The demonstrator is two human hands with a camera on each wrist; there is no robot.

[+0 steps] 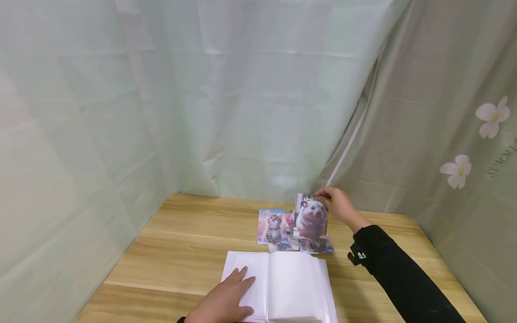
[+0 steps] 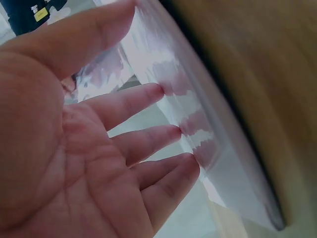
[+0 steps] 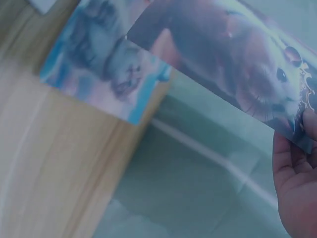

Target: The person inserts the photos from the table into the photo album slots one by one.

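An open photo album (image 1: 291,287) with clear, glossy sleeves lies near the table's front. My left hand (image 1: 228,296) rests on its left page, fingers spread; in the left wrist view the fingertips (image 2: 173,131) touch the shiny sleeve. With thumb and fingers my right hand (image 1: 337,204) pinches the top right corner of a photo (image 1: 311,220) of a hamster wearing a crown. That photo is raised upright above other photos behind the album. Beside it lies a kitten photo (image 1: 273,227), and the right wrist view shows another animal photo (image 3: 106,54) on the wood under it.
The wooden table (image 1: 181,242) ends at a pale green curtain (image 1: 258,112) behind the photos. More curtain with white flowers (image 1: 456,170) hangs on the right. A partly covered photo (image 1: 284,246) lies between the kitten and hamster photos.
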